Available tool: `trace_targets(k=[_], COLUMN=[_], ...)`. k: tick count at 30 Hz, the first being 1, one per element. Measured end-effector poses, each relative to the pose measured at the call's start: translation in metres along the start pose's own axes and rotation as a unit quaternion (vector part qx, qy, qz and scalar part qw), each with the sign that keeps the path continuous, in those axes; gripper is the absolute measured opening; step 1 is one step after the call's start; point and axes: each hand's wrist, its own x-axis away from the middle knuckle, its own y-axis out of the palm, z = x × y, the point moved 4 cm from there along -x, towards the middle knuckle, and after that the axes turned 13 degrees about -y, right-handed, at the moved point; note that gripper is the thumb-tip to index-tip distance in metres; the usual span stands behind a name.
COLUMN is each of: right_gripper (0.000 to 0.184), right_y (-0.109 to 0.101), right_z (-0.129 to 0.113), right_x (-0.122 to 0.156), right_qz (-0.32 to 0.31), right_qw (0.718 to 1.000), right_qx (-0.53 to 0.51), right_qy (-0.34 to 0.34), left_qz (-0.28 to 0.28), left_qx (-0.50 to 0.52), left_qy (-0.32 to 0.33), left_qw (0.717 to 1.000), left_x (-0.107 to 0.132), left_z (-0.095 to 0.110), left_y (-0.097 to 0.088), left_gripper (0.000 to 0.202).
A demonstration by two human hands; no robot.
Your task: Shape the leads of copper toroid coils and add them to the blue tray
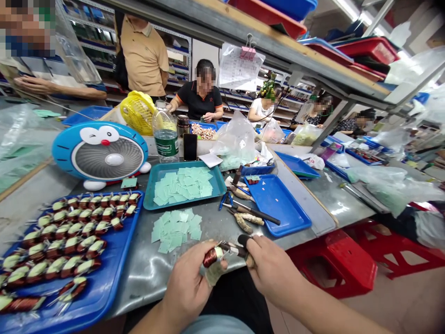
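Note:
My left hand (187, 280) is closed around a copper-wound coil (210, 258) with pale green insulation, held just past the table's front edge. In my right hand (274, 266) is a pair of pliers (237, 249), its jaws against the coil's wire leads; most of the handles are hidden by my fingers. A black cover shows on a digit of that hand. Beyond my hands, a loose pile of pale green paper squares (177, 229) lies on the metal table. To the left, a blue tray (116, 273) bears rows of similar coils.
A teal tray (149, 197) of green squares stands behind the loose pile. Pliers and hand tools (245, 220) lie beside a blue tray (283, 206). A blue fan (104, 153) and a bottle (166, 139) stand behind. Red stools (333, 264) are at right. Several people sit or stand across the table.

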Motion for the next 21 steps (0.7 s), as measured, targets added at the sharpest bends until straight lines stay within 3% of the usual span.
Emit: trace_targets(k=[2,4,8,11,17,21], right_gripper=[0.013,0.010,0.026,0.037,0.041,0.043], right_y=[-0.002,-0.005,-0.006,-0.004,-0.001,0.004], right_z=[-0.002,0.001,0.012,0.017,0.024,0.024], right_x=[0.004,0.009,0.011,0.007,0.007,0.015], right_qz=[-0.020,-0.025,-0.021,-0.034,-0.047,0.020], right_qw=[0.999,0.998,0.998,0.996,0.991,0.993], right_qx=[-0.032,-0.053,-0.047,-0.057,-0.078,-0.027], right_qy=[-0.001,0.004,-0.023,-0.060,-0.103,-0.112], left_qz=[-0.053,-0.113,-0.191,-0.219,-0.248,-0.218], left_qx=[0.071,0.180,0.395,0.473,0.515,0.533], left_qy=[-0.068,-0.163,-0.317,-0.360,-0.373,-0.376], left_qw=[0.994,0.963,0.840,0.774,0.731,0.726], left_x=[0.003,0.006,0.009,0.008,0.013,0.014], left_z=[-0.006,-0.012,-0.016,-0.014,-0.007,-0.006], left_y=[0.002,0.005,0.016,0.021,0.029,0.037], left_gripper=[0.026,0.027,0.044,0.048,0.047,0.041])
